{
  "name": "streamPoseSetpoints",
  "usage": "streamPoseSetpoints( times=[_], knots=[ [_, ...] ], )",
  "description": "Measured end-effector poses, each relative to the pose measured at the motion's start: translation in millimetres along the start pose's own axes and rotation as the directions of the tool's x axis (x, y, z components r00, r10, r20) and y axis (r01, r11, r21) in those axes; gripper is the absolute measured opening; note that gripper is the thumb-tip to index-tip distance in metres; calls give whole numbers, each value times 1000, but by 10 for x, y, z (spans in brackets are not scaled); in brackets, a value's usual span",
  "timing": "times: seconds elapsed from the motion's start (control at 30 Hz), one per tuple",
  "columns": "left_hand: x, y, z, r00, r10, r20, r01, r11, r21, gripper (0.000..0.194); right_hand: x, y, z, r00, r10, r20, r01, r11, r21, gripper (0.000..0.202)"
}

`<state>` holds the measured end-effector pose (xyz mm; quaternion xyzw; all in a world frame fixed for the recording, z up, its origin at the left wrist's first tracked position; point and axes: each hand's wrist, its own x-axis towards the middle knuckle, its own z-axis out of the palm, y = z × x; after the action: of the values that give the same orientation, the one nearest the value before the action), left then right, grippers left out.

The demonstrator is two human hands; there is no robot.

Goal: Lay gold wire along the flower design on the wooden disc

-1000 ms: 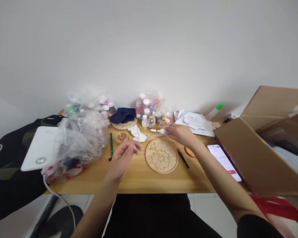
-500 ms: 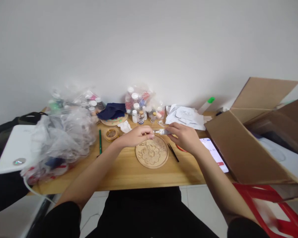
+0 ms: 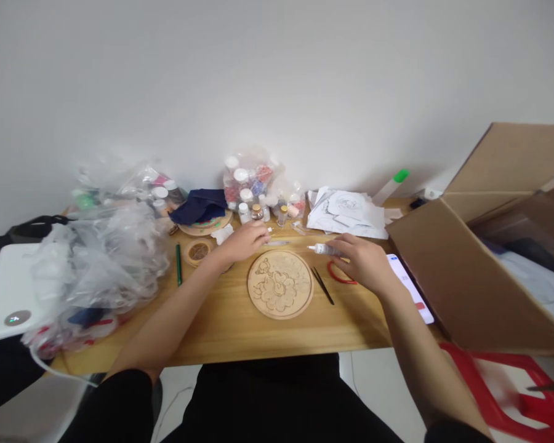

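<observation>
- Holds a white tube (image 3: 324, 249) in the right hand (image 3: 357, 258), fingers curled closed around its body, nozzle pointing toward the left hand (image 3: 245, 242).
- Pinches a small white piece (image 3: 270, 229) at the left fingertips, too small to tell what it is; has the rest of that hand loosely bent.
- Has both hands apart, over the worktop (image 3: 212, 344), beyond the round wooden board (image 3: 281, 285).
- Has that board, with its flower design, lying flat near the middle of the worktop's front edge.
- Shows black tweezers (image 3: 324, 286) just right of the board, then a red ring (image 3: 343, 272) farther toward the right edge.
- Shows a green pen (image 3: 178, 264) and a tape roll (image 3: 198, 251) toward the left edge.
- Along the back edge, shows dark blue cloth (image 3: 199, 206), bagged jars (image 3: 247, 184) and papers (image 3: 348, 212).
- Near the right edge, shows a phone (image 3: 409, 286) beside an open cardboard box (image 3: 461, 277).
</observation>
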<state>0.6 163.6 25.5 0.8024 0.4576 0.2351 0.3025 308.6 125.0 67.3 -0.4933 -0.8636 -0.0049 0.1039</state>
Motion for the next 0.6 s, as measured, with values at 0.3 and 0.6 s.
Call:
streamPoseSetpoints(
  times=[0.3, 0.6],
  knots=[
    [-95, 88, -15, 985, -152, -83, 134, 972, -194, 30, -131, -34, 48, 998, -45, -32, 47, 997, 56, 24],
    [-292, 672, 85, 973, -95, 211, 211, 743, -635, 36, -134, -436, -68, 959, -262, -107, 265, 964, 14, 24]
  ],
)
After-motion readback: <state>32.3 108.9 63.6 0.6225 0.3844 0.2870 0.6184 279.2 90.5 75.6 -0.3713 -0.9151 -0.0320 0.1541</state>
